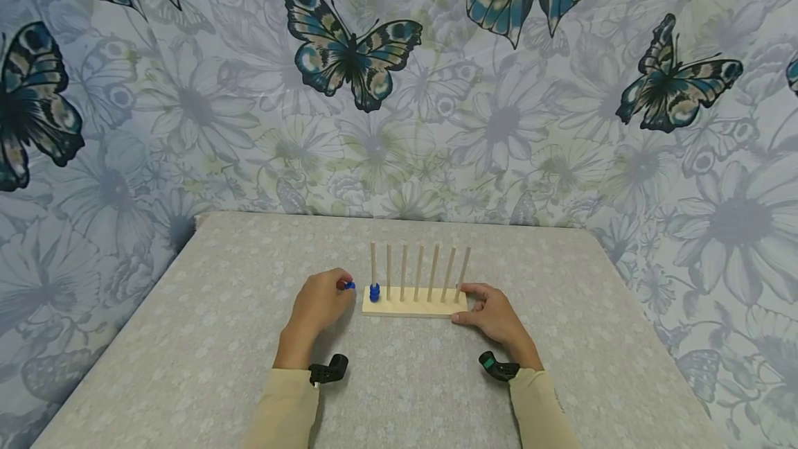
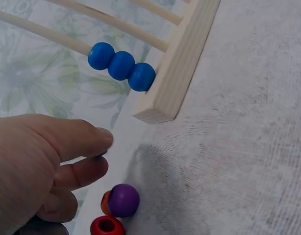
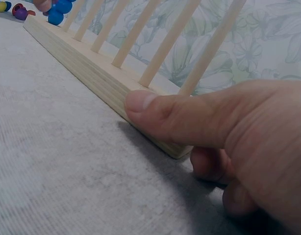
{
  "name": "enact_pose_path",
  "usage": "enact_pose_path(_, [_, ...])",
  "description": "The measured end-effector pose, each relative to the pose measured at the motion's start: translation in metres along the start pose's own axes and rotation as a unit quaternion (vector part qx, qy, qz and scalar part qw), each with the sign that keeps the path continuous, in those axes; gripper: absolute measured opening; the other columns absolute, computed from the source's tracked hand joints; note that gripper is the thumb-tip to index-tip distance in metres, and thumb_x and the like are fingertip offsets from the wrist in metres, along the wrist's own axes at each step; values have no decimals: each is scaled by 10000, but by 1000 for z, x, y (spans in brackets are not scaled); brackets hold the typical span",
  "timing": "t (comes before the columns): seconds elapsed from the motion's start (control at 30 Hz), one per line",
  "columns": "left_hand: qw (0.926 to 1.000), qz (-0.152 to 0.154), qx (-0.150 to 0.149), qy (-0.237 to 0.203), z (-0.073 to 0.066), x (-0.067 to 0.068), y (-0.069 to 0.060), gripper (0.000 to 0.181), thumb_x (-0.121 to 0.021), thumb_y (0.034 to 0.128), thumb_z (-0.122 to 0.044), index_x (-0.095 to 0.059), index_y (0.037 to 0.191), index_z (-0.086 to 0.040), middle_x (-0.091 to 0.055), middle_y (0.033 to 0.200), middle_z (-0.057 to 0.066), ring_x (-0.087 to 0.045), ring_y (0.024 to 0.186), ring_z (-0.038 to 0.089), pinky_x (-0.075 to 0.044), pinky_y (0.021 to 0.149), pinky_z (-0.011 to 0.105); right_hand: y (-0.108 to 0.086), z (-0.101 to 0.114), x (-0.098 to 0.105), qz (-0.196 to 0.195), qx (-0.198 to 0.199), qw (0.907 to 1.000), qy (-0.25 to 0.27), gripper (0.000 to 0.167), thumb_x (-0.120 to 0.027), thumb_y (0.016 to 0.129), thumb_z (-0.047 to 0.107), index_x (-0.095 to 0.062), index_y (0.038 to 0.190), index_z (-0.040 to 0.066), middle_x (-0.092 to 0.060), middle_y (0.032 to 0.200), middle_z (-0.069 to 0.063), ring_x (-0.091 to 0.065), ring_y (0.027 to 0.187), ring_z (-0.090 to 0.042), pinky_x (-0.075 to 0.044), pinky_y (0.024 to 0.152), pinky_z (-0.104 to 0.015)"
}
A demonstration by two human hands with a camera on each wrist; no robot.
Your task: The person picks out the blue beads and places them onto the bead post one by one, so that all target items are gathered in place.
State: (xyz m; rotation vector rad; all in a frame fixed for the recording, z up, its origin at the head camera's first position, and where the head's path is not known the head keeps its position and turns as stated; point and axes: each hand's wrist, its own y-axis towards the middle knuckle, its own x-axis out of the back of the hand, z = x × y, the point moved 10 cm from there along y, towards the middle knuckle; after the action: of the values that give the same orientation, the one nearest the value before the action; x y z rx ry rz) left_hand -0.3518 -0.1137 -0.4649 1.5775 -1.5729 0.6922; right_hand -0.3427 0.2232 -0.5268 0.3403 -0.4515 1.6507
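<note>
the wooden rack (image 1: 411, 303) stands on a cloth-covered table (image 1: 218, 338), well inside the left, right and far edges; the near edge lies out of view. table surface spreads wide on the left and on the right as far as the slanting side edges, and another stretch runs behind the rack up to the butterfly-patterned backdrop (image 1: 505, 179). the rack's long base (image 1: 430, 310) lies side to side with seven pegs (image 1: 433, 269) in a row along it, and a narrow gap separates its left end from the left hand (image 1: 318, 303).

the left hand pinches a small blue bead (image 1: 350, 285), thumb and fingertip closed on it, just beside the rack and off the pegs; in the left wrist view only a dark sliver shows at the tips. three blue beads (image 2: 121, 65) sit threaded on the leftmost peg (image 1: 373, 262), touching one another, the lowest down at the base. near the left hand a purple bead (image 2: 124, 200), an orange bead (image 2: 105, 202) and a red bead (image 2: 107, 226) lie close together.

the right hand (image 1: 495, 314) grips the right end of the wooden rack, thumb on the front edge, index finger behind by the last peg, the two held apart by the wood between them
</note>
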Motion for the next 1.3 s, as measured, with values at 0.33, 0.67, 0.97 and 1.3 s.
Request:
enact_pose_path(0.33, [9977, -600, -194, -244, -15, 27, 1, 274, -674, 957, -241, -679, 1208, -133, -736, 1078, 77, -580, 552, 84, -470, 514, 282, 0, -1, 0, -10, 9, 10000, -15, 707, -928, 690, 237, -636, 1330, 163, -543, 615, -17, -418, 511, -126, -357, 461, -239])
enact_pose_path(0.67, [9785, -1818, -815, -527, -37, 62, -8, 249, -721, 920, -196, -705, 1147, -94, -731, 1021, 75, -681, 816, 230, -570, 728, 411, 1, -1, 0, 2, 23, 10000, -30, 716, -931, 684, 244, -635, 1330, 153, -549, 633, -14, -427, 527, -129, -366, 465, -245])
enact_pose_path(0.97, [9542, -2640, -1314, -502, -58, 88, -19, 249, -711, 932, -202, -706, 1156, -93, -721, 1015, 56, -487, 592, 126, -426, 518, 272, -1, 0, 0, 6, -31, 10000, -34, 711, -926, 692, 242, -633, 1333, 149, -547, 633, -15, -429, 531, -133, -373, 468, -251])
enact_pose_path(1.3, [9365, -2841, -1793, -1002, -87, 102, -27, 267, -710, 932, -157, -709, 1188, -81, -711, 1032, 74, -457, 523, 54, -428, 487, 224, 0, -2, -1, -6, -3, 10000, -46, 713, -926, 693, 254, -633, 1336, 156, -545, 625, -11, -424, 532, -133, -373, 472, -256])
